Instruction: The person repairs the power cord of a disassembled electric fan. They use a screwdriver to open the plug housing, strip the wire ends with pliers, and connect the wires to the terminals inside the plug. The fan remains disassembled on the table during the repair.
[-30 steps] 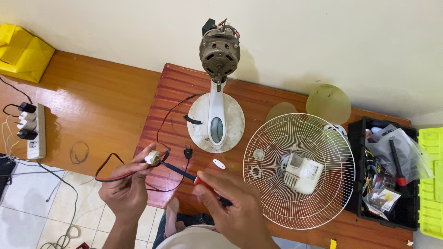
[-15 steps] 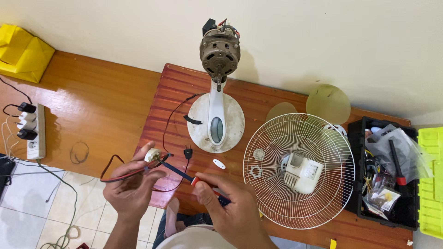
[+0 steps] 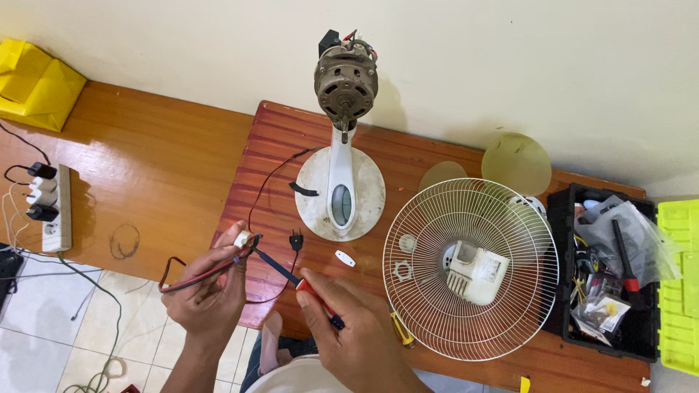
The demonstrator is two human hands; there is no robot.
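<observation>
Connector [image 3: 242,238], small and white, sits pinched in left hand [image 3: 211,291] fingertips, just off the desk [image 3: 277,145] front-left edge. Red and black wires [image 3: 196,275] run from it through the closed left fist and loop out left. Right hand [image 3: 357,331] is wrapped shut around a red-handled screwdriver [image 3: 291,275]; dark shaft angles up-left, tip touching the connector.

Change over the last second: left hand rose slightly and drew toward the desk; wire loop pulled in tighter; tip now appears seated at the connector rather than just short of it. Judgement: work on the connector is engaged, not merely approached.

Fan stand [image 3: 340,191] with bare motor [image 3: 346,80] upright mid-desk, unmoved. Grille [image 3: 471,269] lies flat to its right, toolbox [image 3: 611,273] beyond. Plug [image 3: 295,239] lies near the connector.
</observation>
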